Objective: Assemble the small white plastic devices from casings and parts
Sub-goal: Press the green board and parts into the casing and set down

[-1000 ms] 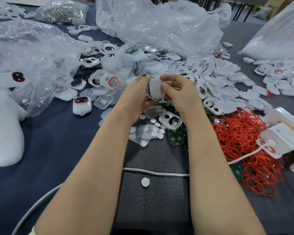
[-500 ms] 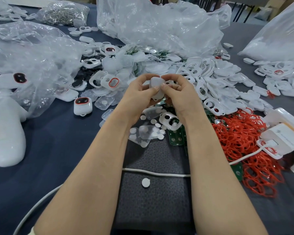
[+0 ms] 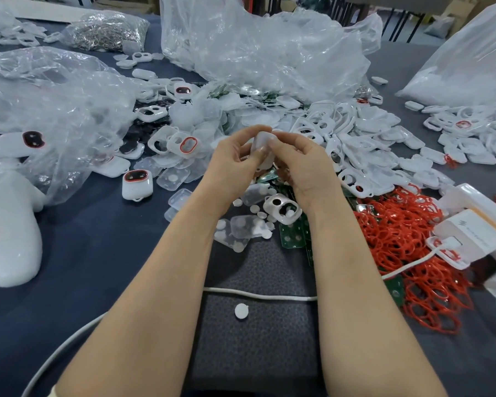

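A small white plastic device (image 3: 262, 143) is held above the table centre between both hands. My left hand (image 3: 235, 161) grips its left side with curled fingers and thumb. My right hand (image 3: 302, 160) pinches its right side and top. Its lower part is hidden by my fingers. Under my wrists lie a white casing with two holes (image 3: 282, 209), green circuit boards (image 3: 292, 234), clear inserts (image 3: 242, 229) and small white discs (image 3: 262, 216). An assembled white device with a red-ringed dark window (image 3: 137, 183) stands to the left.
Heaps of white casings (image 3: 378, 144) spread to the right, with red rubber rings (image 3: 407, 242) in front of them. Crumpled clear bags (image 3: 55, 110) lie left and behind. A white charger box (image 3: 470, 233) sits at the right. A white cable (image 3: 258, 295) crosses the dark mat (image 3: 255, 353), near a lone disc (image 3: 242, 310).
Both hands have turned the device slightly between the fingers and lifted it a little. The parts on the table have not moved.
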The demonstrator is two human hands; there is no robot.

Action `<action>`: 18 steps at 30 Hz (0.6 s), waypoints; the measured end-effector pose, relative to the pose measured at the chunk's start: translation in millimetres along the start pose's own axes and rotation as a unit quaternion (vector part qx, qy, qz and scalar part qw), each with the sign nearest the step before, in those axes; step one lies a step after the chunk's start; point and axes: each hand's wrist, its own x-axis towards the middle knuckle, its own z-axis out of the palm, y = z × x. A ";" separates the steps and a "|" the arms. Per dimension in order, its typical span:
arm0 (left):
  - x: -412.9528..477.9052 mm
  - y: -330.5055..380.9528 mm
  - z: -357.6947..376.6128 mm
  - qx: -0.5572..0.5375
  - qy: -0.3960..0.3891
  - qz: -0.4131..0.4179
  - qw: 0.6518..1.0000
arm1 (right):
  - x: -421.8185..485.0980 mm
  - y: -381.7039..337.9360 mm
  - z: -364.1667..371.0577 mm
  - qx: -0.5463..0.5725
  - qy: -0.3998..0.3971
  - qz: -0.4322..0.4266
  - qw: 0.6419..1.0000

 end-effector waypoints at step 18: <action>-0.1 -4.4 3.4 0.004 0.084 -0.037 0.996 | 7.1 1.6 0.2 0.107 0.065 -0.013 0.992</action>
